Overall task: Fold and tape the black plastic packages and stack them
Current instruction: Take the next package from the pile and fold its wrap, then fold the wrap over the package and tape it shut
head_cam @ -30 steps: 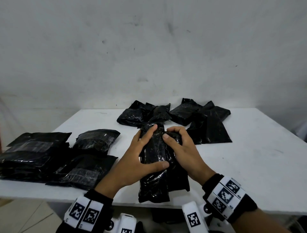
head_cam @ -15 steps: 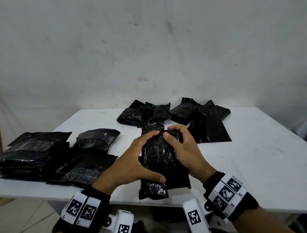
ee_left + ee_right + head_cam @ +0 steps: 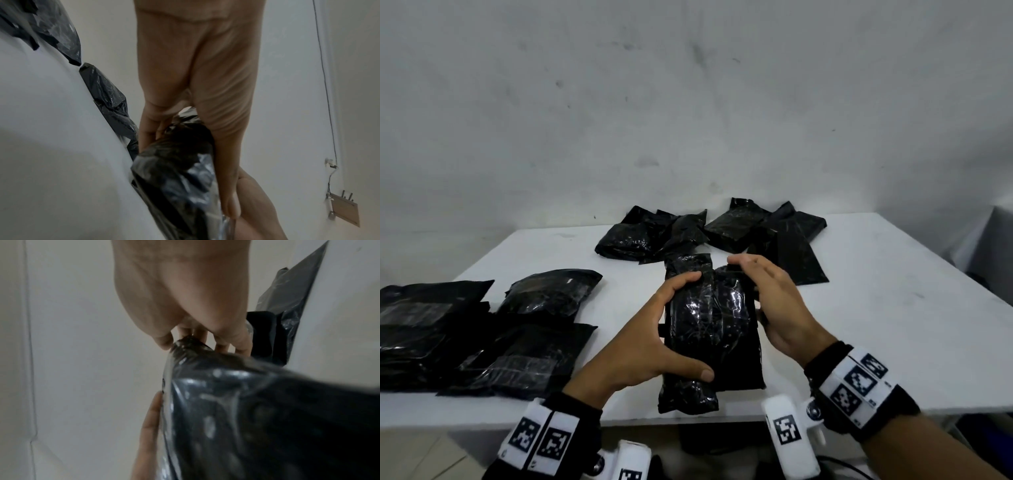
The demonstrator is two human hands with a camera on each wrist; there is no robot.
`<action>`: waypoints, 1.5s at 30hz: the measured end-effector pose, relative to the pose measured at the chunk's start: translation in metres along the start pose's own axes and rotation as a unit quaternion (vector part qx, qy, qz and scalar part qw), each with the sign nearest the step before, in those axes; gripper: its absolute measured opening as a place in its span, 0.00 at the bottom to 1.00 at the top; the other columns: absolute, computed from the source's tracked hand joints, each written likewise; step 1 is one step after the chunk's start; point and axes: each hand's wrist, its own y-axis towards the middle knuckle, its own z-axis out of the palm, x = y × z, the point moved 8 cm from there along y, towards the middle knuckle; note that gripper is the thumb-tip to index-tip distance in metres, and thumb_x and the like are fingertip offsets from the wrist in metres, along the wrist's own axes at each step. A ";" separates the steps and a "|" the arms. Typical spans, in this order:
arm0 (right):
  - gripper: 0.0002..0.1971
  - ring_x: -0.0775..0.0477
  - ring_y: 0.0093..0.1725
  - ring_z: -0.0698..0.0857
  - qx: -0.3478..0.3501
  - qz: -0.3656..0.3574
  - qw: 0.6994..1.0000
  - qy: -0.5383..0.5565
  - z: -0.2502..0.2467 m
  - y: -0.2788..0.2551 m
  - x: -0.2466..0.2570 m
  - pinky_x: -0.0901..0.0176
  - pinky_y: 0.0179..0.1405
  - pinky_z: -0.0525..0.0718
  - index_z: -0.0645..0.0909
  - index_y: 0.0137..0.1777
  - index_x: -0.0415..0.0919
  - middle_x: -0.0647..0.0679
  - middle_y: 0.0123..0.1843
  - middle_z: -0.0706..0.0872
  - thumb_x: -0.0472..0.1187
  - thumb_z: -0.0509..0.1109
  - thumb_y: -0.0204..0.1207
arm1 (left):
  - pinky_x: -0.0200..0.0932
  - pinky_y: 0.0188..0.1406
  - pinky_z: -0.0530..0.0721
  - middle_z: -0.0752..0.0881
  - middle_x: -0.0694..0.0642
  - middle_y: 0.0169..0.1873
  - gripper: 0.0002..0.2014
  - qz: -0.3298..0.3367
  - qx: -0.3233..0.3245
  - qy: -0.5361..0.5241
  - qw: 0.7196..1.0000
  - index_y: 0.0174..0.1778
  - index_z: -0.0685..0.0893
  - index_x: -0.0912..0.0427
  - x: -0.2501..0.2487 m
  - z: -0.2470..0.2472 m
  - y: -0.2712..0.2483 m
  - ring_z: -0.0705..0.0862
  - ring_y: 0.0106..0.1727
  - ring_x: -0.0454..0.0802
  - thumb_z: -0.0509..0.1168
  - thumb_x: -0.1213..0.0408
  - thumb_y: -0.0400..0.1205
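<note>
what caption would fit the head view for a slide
Both hands, left hand and right hand, fold a black plastic package at the white table's front edge.

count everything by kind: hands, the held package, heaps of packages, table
hands: 2 (left hand, right hand)
held package: 1
heaps: 2 (left heap, far heap)
table: 1
total: 6

Scuffed grey-white wall (image 3: 688, 102) behind white table (image 3: 893, 308); thin cable (image 3: 327, 97) down wall; pale floor tiles (image 3: 410, 455).
</note>
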 end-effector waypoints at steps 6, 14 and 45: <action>0.10 0.54 0.46 0.88 -0.010 0.061 0.998 0.012 -0.033 0.001 0.003 0.55 0.43 0.84 0.88 0.59 0.43 0.48 0.50 0.92 0.38 0.65 0.87 | 0.52 0.76 0.80 0.74 0.30 0.74 0.59 0.010 0.017 0.003 1.000 0.78 0.69 0.27 -0.008 0.018 0.008 0.75 0.78 0.41 0.92 0.60 0.55; 0.07 0.50 0.51 0.89 -0.068 0.048 0.996 -0.038 -0.070 -0.005 0.013 0.48 0.57 0.83 0.90 0.54 0.47 0.49 0.53 0.94 0.40 0.71 0.83 | 0.52 0.76 0.80 0.75 0.29 0.73 0.58 0.010 0.021 0.006 1.000 0.77 0.71 0.26 -0.015 0.032 0.017 0.76 0.77 0.39 0.93 0.59 0.53; 0.07 0.47 0.31 0.77 -0.363 0.235 0.892 -0.132 -0.513 -0.092 0.047 0.63 0.20 0.68 0.74 0.48 0.43 0.43 0.44 0.77 0.41 0.59 0.89 | 0.44 0.53 0.91 0.81 0.37 0.67 0.58 0.015 0.124 -0.082 0.989 0.69 0.78 0.24 -0.062 0.206 0.123 0.83 0.68 0.45 0.91 0.56 0.40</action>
